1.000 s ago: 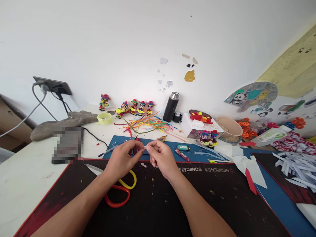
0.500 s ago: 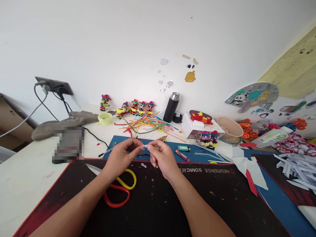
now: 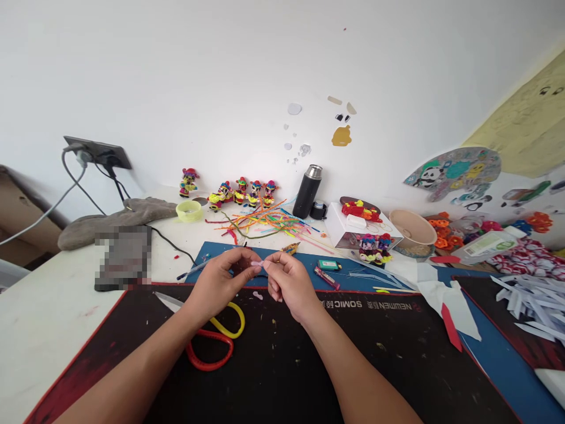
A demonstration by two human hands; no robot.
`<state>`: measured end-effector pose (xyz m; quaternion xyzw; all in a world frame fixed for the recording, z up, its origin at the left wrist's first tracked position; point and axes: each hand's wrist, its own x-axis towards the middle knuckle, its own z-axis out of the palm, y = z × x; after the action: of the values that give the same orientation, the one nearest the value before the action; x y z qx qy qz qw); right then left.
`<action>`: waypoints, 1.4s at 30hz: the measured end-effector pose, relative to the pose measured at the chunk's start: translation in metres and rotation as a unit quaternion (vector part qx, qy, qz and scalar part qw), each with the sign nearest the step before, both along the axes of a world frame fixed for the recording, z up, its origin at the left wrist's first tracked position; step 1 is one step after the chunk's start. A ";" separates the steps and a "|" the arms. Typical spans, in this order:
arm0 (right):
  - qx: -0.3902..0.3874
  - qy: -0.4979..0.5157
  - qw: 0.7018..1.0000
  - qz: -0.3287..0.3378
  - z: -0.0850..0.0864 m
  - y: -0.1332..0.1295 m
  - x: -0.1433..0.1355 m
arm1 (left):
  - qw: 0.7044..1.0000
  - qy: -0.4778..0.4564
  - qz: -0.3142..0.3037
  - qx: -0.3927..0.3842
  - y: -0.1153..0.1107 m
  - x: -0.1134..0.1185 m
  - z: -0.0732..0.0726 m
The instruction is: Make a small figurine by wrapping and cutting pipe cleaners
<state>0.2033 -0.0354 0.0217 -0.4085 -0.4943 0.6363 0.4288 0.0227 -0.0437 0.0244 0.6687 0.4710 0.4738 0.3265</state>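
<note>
Pinching one small pale piece (image 3: 260, 265) between them, the two hands met at the fingertips near the far edge of the black mat (image 3: 278, 371). The left hand (image 3: 224, 278) gripped it with thumb and forefinger; the right hand (image 3: 289, 284) pressed thumb against bent forefinger on its other end, the remaining fingers curled in. Seen from the head, the piece showed just past the mat's far edge, partly hidden by the fingers. A pale scrap (image 3: 258, 295) lay on the mat, just inside that same edge.

On the mat's left part rested a pair of scissors (image 3: 210, 369), its red and yellow handles partly covered by the left forearm. Beyond the mat's far edge, on a blue sheet (image 3: 304, 265), were a green box (image 3: 326, 264) and a dark red tube (image 3: 327, 278). Farther beyond the mat, on the white tabletop (image 3: 39, 321), colourful fuzzy stems (image 3: 265, 222) lay in a tangle, with a black flask (image 3: 306, 193) standing behind them and a row of small figures (image 3: 241, 192) near the wall (image 3: 176, 76). Well to the mat's right sat a heap of white strips (image 3: 532, 301).
</note>
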 end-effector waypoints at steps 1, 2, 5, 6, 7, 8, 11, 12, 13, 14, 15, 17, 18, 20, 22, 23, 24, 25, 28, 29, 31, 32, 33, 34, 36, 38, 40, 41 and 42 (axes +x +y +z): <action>0.000 -0.001 1.000 0.003 0.000 0.000 0.000 | 1.000 0.014 0.004 0.011 -0.001 0.001 0.000; 0.000 0.000 1.000 0.006 0.000 0.000 0.000 | 1.000 0.021 0.008 0.017 -0.001 0.001 0.001; 0.000 0.003 1.000 0.015 -0.001 -0.001 0.000 | 0.999 0.019 0.022 0.021 -0.001 0.001 0.002; 0.000 0.004 1.000 0.018 -0.001 -0.001 0.000 | 0.999 0.018 0.024 0.021 0.000 0.001 0.002; 0.000 0.005 1.000 0.019 -0.002 -0.001 0.000 | 0.999 0.018 0.022 0.021 0.000 0.001 0.001; 0.000 0.005 1.000 0.020 -0.002 0.000 0.000 | 0.999 0.019 0.019 0.019 0.000 0.001 0.001; 0.001 0.006 1.000 0.023 -0.002 0.000 0.000 | 1.000 0.023 0.007 0.015 0.001 0.000 0.000; 0.000 0.007 1.000 0.024 -0.001 0.000 0.000 | 1.000 0.024 0.003 0.014 0.001 0.000 0.000; -0.003 0.007 1.000 0.026 -0.001 0.000 0.000 | 1.000 0.024 0.000 0.014 0.000 0.000 0.001; -0.004 0.007 1.000 0.027 -0.001 -0.001 0.000 | 1.000 0.024 -0.002 0.015 0.000 0.000 0.001; -0.006 0.006 1.000 0.028 -0.001 -0.001 0.000 | 1.000 0.025 -0.003 0.017 0.000 0.000 0.001; -0.006 0.005 0.999 0.031 -0.001 0.000 0.000 | 0.999 0.028 -0.005 0.027 0.000 0.000 0.001; -0.006 0.005 0.999 0.032 -0.001 0.000 0.000 | 0.999 0.033 -0.005 0.033 -0.001 0.001 0.000; -0.006 0.005 0.999 0.032 -0.002 0.000 0.000 | 0.998 0.044 -0.004 0.044 0.000 0.001 0.000; -0.009 0.003 0.999 0.032 -0.001 0.000 0.000 | 0.997 0.053 -0.003 0.052 0.000 0.000 -0.001; -0.010 0.002 0.999 0.033 -0.001 0.000 0.000 | 0.997 0.055 -0.002 0.054 0.000 0.000 -0.001; -0.011 0.001 0.999 0.034 -0.001 0.000 0.000 | 0.997 0.055 -0.002 0.055 0.000 0.000 -0.001; -0.012 0.000 0.999 0.036 -0.001 0.000 0.000 | 0.997 0.055 -0.002 0.054 0.000 -0.001 -0.001; -0.015 -0.003 0.999 0.040 0.000 -0.001 0.000 | 0.998 0.048 -0.001 0.039 0.000 -0.001 -0.001; -0.015 -0.003 0.999 0.039 0.000 -0.001 0.000 | 0.999 0.041 -0.002 0.026 0.000 -0.001 -0.001; -0.012 -0.002 0.999 0.034 0.000 -0.001 -0.001 | 1.000 0.014 -0.010 -0.010 0.000 0.000 -0.002; -0.011 0.000 0.999 0.031 0.000 -0.001 -0.001 | 0.999 -0.010 -0.020 -0.033 0.001 0.000 -0.003; -0.010 0.003 1.000 0.026 0.000 -0.001 -0.001 | 0.997 -0.038 -0.034 -0.057 0.001 0.001 -0.003; -0.009 0.006 1.000 0.021 0.001 -0.001 -0.001 | 0.993 -0.067 -0.048 -0.078 0.002 0.001 -0.004; -0.009 0.011 1.000 0.012 0.001 -0.001 -0.001 | 0.985 -0.116 -0.069 -0.109 0.003 0.002 -0.004; -0.006 0.014 1.000 0.008 0.001 -0.001 -0.002 | 0.981 -0.135 -0.073 -0.123 0.004 0.002 -0.002; -0.003 0.013 1.000 0.010 0.000 -0.001 -0.002 | 0.980 -0.138 -0.066 -0.128 0.004 0.001 0.000; -0.002 0.010 1.000 0.014 0.000 -0.001 -0.002 | 0.979 -0.141 -0.061 -0.131 0.004 0.001 0.002; -0.001 0.006 1.000 0.019 -0.001 -0.001 -0.002 | 0.979 -0.144 -0.058 -0.135 0.004 0.001 0.003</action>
<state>0.2009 -0.0368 0.0209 -0.3957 -0.4987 0.6472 0.4193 0.0235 -0.0401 0.0271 0.5695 0.4391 0.4775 0.5048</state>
